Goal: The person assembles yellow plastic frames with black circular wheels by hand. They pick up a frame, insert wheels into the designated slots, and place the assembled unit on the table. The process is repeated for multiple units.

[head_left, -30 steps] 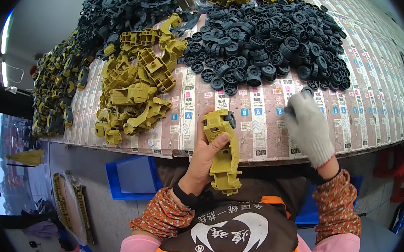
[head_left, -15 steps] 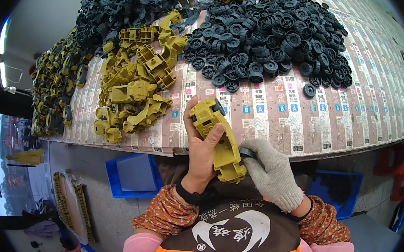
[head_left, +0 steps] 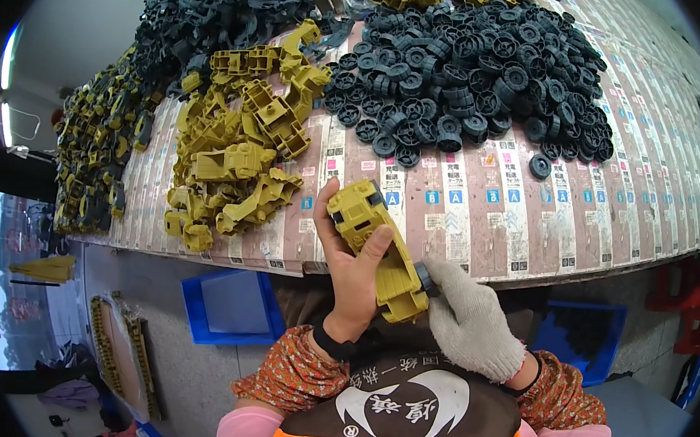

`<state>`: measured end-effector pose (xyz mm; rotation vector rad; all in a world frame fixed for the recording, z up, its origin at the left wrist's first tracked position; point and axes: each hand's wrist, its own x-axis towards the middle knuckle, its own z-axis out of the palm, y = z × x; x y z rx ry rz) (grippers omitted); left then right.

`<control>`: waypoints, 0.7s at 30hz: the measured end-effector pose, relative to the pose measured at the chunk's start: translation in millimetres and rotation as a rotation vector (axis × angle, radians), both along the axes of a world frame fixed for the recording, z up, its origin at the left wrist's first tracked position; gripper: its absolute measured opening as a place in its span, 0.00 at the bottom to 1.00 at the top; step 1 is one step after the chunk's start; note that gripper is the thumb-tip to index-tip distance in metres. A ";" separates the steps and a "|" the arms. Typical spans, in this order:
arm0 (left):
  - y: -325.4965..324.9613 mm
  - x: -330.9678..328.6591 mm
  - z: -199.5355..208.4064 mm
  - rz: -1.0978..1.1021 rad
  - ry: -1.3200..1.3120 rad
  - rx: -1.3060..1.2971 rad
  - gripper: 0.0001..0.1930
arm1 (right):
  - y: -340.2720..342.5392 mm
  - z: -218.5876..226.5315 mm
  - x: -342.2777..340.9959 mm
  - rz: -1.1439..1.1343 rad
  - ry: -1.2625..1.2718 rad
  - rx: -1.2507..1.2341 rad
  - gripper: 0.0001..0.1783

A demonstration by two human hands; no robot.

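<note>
A yellow plastic toy truck body (head_left: 389, 272) is gripped in my bare left hand (head_left: 352, 273), thumb across its side and fingers behind it. Dark wheels sit at its upper, cab end. My right hand (head_left: 474, 321), in a pale knitted glove, holds a dark toy wheel (head_left: 425, 277) against the truck's lower right side. Whether that wheel is seated on the axle I cannot tell. Both hands are above my lap, just off the near table edge. Beyond them lies a big heap of dark toy wheels (head_left: 462, 78); to its left is a pile of yellow truck bodies (head_left: 234, 163).
On the table (head_left: 483, 222), dark plastic parts (head_left: 209, 23) are heaped at the back left, beside yellow-and-dark toy trucks (head_left: 97, 155) at the left. Below stand a blue tray (head_left: 199, 322) and a blue bin with dark pieces (head_left: 604, 357). Red stools (head_left: 698, 328) are at the right.
The wheel in my right hand has come flatter against the truck's side. The truck has tilted slightly and shifted a little with my left hand.
</note>
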<state>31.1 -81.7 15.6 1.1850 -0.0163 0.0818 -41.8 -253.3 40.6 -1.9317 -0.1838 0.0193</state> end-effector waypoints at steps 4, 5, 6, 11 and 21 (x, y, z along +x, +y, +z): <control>-6.2 -4.7 1.9 0.100 -0.193 0.166 0.47 | 3.4 2.3 -3.6 -0.005 -0.061 -0.105 0.29; -10.0 -7.2 5.4 0.123 -0.216 0.172 0.47 | 2.6 9.6 -1.9 0.007 -0.045 -0.131 0.30; -13.1 -11.9 8.5 0.146 -0.238 0.178 0.47 | 2.5 17.4 -0.7 0.019 -0.028 -0.157 0.31; -5.9 -10.8 -2.1 0.273 -0.629 0.495 0.50 | -2.1 31.0 21.1 0.103 0.025 -0.164 0.35; 53.4 68.9 46.7 -0.073 -0.116 0.111 0.35 | -24.7 92.7 200.8 -0.004 0.449 0.290 0.23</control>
